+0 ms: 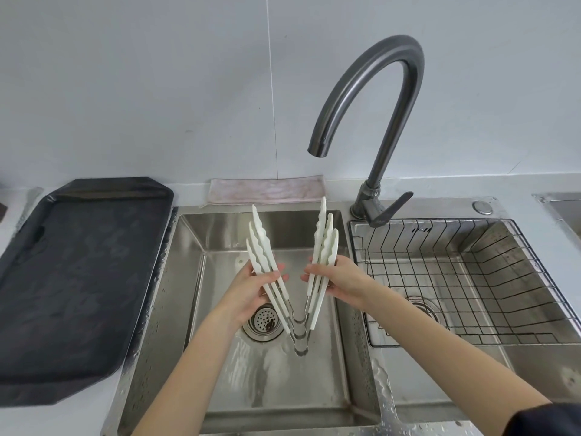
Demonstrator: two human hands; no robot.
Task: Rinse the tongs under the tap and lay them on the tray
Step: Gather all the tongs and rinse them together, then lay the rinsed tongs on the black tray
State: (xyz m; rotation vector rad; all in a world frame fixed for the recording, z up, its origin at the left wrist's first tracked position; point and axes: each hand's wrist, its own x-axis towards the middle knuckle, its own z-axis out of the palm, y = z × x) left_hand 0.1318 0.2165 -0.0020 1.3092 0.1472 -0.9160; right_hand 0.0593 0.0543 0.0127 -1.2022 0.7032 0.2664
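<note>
While both hands (248,287) grip: 3 tongs (295,278).

Both hands raised side by side, each gripping.

The left hand (248,289) has fingers curled to the right around what it holds, the right hand (338,280) mirrors it with fingers curled leftward; both bare forearms reach in from the lower edge, converging.
</note>
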